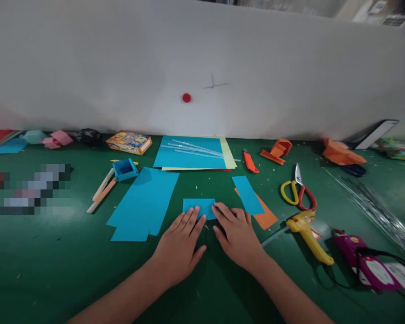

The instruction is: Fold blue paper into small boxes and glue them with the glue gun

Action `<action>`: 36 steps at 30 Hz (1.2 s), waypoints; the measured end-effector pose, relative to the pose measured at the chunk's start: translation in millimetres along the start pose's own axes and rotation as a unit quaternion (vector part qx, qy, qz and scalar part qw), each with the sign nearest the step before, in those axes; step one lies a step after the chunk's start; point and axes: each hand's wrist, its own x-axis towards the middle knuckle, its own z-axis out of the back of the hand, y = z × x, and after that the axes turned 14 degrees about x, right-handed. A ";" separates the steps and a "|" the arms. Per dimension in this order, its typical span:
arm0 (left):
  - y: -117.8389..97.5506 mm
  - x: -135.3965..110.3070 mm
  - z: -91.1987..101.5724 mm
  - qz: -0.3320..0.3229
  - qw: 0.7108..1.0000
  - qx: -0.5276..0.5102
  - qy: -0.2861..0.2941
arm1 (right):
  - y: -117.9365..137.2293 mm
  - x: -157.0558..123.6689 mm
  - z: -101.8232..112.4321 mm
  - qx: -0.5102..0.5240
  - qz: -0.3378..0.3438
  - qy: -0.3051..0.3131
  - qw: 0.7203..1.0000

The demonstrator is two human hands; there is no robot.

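A small folded piece of blue paper lies on the green table in front of me, with crease lines on it. My left hand is open, its stretched fingertips pressing the paper's lower left part. At the right end of the paper, my right hand is open too, its fingertips on the edge and its thumb apart. A blue paper strip and an orange paper piece lie just beyond my right hand. To the left is a larger cut blue sheet.
Around the work lie scissors, a yellow glue gun, a purple device with a cable, an orange cutter and a small blue paper box. Glue sticks rest on stacked sheets by the white wall.
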 end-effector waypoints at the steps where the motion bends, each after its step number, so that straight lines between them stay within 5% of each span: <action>1: 0.3 0.2 0.6 -0.001 1.000 0.001 0.003 | -0.5 0.1 -0.3 0.001 0.002 0.000 1.000; 16: -0.9 0.5 1.3 0.001 1.000 -0.004 -0.005 | 12.7 -9.6 8.2 -0.021 0.052 0.008 0.998; 21: -2.6 0.4 -0.4 0.012 1.000 -0.005 -0.003 | 15.7 -13.0 4.2 -0.088 0.033 -0.021 0.995; 36: 6.0 3.2 2.7 -0.008 1.000 -0.027 0.003 | 1.9 -12.6 23.0 -0.066 -0.013 -0.043 0.997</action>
